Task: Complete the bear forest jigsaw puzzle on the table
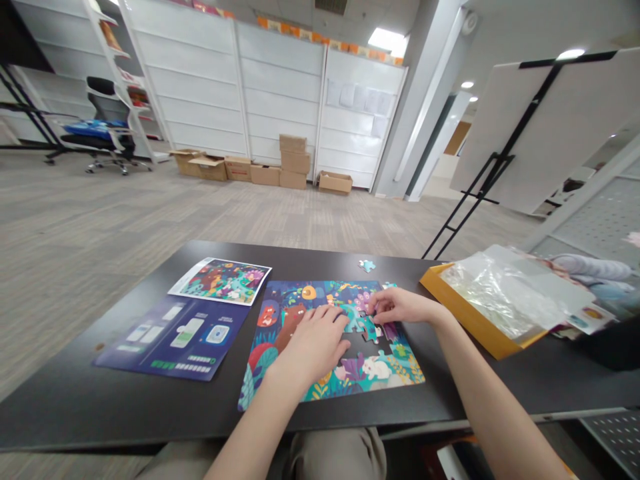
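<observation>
Under right grip [397,305]: teal puzzle piece [371,330], beside gap [357,348] in jigsaw [376,369].

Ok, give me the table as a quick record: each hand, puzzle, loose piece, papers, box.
Left hand: palm down on the puzzle, fingers spread
Right hand: fingertips at a teal piece beside the gap; grip unclear
Puzzle: partly assembled, dark gap right of the left hand
Loose piece: on the table, beyond the puzzle's far edge
Papers: picture sheet and purple sheet, left of the puzzle
Yellow box: right of the puzzle, clear plastic on top
</observation>
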Demonstrator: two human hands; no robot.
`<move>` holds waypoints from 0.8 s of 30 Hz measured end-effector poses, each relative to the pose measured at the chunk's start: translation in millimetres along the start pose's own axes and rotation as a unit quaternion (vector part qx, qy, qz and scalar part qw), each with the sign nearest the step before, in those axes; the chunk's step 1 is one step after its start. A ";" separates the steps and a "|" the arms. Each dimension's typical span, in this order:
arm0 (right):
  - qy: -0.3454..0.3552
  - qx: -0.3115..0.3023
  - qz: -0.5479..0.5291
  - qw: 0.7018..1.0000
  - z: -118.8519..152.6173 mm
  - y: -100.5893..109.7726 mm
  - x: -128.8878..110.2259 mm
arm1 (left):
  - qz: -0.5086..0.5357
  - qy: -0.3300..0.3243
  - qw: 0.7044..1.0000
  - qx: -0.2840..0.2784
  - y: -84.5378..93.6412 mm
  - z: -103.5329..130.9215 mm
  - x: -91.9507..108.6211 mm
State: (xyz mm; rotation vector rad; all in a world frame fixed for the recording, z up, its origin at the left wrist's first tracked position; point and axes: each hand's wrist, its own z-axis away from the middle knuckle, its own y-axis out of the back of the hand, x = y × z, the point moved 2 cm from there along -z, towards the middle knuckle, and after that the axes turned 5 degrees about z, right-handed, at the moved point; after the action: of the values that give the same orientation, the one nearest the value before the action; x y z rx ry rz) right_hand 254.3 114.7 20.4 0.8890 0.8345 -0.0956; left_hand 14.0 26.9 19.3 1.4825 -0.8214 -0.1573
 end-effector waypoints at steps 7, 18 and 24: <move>-0.011 0.010 0.039 0.999 4.5 -3.1 -6.8 | -0.002 -0.003 1.000 0.006 -1.8 0.1 -1.2; -0.037 0.038 0.159 0.986 9.8 -7.7 -24.3 | -0.006 0.007 1.000 -0.006 1.0 -0.2 0.4; 0.004 0.024 0.078 0.997 11.2 -5.4 -27.3 | 0.002 0.003 1.000 -0.003 -0.3 -2.4 0.3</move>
State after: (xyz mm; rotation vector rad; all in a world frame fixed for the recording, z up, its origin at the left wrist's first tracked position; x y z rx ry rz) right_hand 240.1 96.2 39.3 0.9969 0.7700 0.0236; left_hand 15.7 28.7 19.5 1.4751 -0.8180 -0.1529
